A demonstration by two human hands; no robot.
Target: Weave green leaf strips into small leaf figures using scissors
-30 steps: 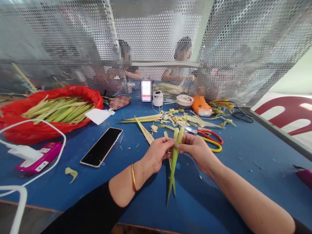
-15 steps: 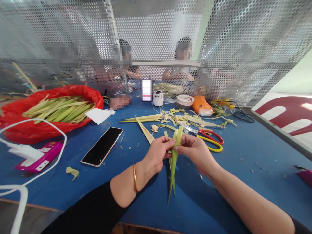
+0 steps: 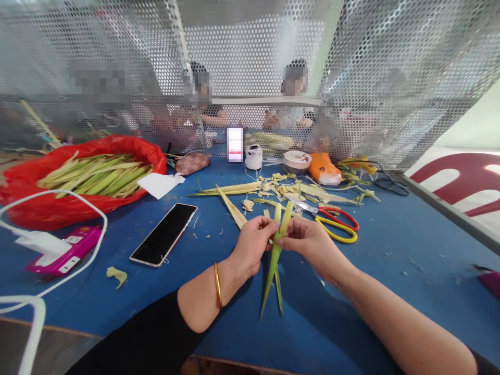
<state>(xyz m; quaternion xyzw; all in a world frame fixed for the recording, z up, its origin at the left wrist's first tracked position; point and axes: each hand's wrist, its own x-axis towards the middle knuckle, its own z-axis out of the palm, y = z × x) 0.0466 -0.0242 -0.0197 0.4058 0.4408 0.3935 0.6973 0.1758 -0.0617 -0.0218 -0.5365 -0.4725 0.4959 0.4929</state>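
Note:
Two green leaf strips (image 3: 275, 253) cross each other between my hands, their pointed ends hanging toward me above the blue table (image 3: 164, 302). My left hand (image 3: 255, 240) pinches them at the crossing from the left. From the right, my right hand (image 3: 302, 235) grips the same spot between thumb and fingers. Just beyond my right hand lie scissors (image 3: 338, 223) with one red and one yellow handle. A long pale leaf strip (image 3: 231, 207) rests on the table past my left hand. Where the strips meet is partly covered by my fingers.
At left stand a red bag (image 3: 23, 179) of leaves, a phone (image 3: 164, 234), and a purple power strip (image 3: 72, 255) with a white cable. Toward the back are a string spool (image 3: 253, 158), leaf scraps (image 3: 312, 192), and an orange packet (image 3: 324, 168). People sit behind a perforated screen (image 3: 250, 62).
The two strips have spread apart into a wider X, one lower tip swinging left and the upper ends separating. Both hands stay in nearly the same place, still pinching.

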